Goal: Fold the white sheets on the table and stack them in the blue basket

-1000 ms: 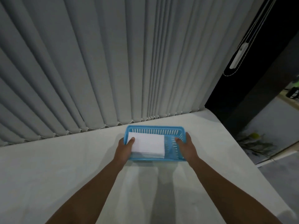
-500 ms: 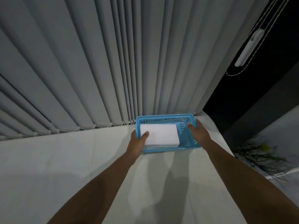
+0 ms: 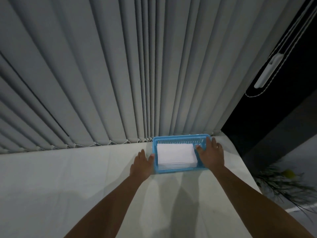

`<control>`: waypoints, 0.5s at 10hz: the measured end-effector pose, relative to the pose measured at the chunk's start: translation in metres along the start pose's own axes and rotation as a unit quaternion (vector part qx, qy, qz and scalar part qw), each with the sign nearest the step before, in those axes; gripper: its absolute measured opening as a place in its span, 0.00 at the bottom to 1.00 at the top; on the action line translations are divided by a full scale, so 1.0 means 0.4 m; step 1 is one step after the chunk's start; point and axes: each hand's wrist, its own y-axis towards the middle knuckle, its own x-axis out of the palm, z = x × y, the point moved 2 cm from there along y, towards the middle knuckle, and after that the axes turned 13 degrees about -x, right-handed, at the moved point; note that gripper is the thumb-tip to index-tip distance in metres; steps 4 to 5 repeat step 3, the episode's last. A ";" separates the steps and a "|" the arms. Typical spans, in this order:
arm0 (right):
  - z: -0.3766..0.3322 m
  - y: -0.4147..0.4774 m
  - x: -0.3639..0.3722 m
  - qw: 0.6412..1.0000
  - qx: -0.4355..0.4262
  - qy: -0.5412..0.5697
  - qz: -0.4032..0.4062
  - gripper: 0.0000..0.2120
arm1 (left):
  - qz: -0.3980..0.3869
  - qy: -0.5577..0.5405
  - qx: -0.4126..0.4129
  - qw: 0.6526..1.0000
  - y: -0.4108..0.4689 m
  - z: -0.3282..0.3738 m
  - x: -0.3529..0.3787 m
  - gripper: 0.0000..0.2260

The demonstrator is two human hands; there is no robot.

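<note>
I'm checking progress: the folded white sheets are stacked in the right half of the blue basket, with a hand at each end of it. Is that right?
Not quite. The head view shows the folded white sheets stacked in the left half of the blue basket; its right part is bare. The rest holds: the left hand is at the left end, the right hand at the right.

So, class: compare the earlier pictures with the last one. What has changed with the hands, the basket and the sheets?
The left hand has let go: its thumb has come off the white sheets and it now sits open beside the blue basket. The basket has been pushed back against the blinds, near the table corner. The right hand stays on the basket's right end, and the sheets stay stacked inside.
</note>
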 end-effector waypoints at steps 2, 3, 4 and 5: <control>-0.206 -0.059 -0.012 0.994 -0.101 -0.041 -0.030 0.29 | 0.115 0.246 0.065 0.960 -0.034 -0.075 -0.143 0.28; -0.331 -0.107 0.015 0.978 -0.191 -0.033 -0.076 0.28 | 0.125 0.280 0.076 0.949 -0.057 -0.131 -0.202 0.27; -0.331 -0.107 0.015 0.978 -0.191 -0.033 -0.076 0.28 | 0.125 0.280 0.076 0.949 -0.057 -0.131 -0.202 0.27; -0.331 -0.107 0.015 0.978 -0.191 -0.033 -0.076 0.28 | 0.125 0.280 0.076 0.949 -0.057 -0.131 -0.202 0.27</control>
